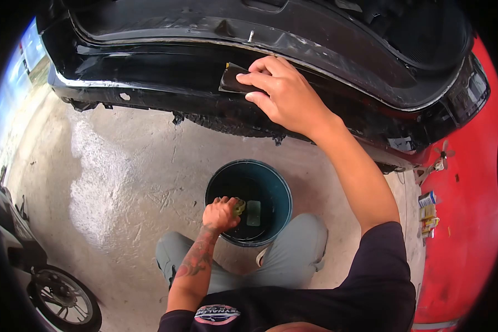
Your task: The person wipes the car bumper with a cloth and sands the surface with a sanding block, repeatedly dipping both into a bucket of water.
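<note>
A dark flat sanding block point(232, 78) lies against the glossy black car body panel point(166, 65), and my right hand point(279, 91) grips its right end between thumb and fingers. Lower down, my left hand point(222, 213) is closed around a yellowish-green cloth or sponge point(239, 207) at the left side of a dark teal bucket point(285, 191). Inside the bucket, right of that hand, a pale green rectangular piece point(253, 213) shows in dark liquid.
The bucket stands on the concrete floor point(144, 182) between my knees. A motorcycle wheel point(63, 296) is at the lower left. Several small containers point(428, 214) stand by the red surface point(470, 221) at the right.
</note>
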The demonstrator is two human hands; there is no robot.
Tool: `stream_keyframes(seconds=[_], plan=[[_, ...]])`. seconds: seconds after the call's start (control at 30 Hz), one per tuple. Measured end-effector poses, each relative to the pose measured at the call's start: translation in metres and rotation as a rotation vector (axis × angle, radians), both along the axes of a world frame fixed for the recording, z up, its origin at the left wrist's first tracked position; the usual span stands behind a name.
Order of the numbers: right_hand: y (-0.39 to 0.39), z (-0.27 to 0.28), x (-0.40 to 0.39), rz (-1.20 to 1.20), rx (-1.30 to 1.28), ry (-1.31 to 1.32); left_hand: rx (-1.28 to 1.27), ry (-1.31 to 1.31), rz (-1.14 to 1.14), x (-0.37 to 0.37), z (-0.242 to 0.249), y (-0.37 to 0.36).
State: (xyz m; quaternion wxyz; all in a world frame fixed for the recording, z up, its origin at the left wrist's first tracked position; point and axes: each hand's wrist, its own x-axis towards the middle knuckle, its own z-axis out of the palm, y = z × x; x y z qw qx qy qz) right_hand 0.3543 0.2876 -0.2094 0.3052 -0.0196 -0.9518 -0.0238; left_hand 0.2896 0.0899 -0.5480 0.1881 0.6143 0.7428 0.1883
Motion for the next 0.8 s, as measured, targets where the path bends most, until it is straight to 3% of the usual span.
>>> stream_keyframes(seconds=[0.2, 0.8], plan=[[0.015, -0.002, -0.029, -0.012, 0.037, 0.025, 0.015, -0.014, -0.009, -0.001, 0.0, -0.002], [0.008, 0.001, -0.019, 0.038, -0.003, -0.008, 0.014, -0.006, 0.003, 0.0, -0.001, -0.003]])
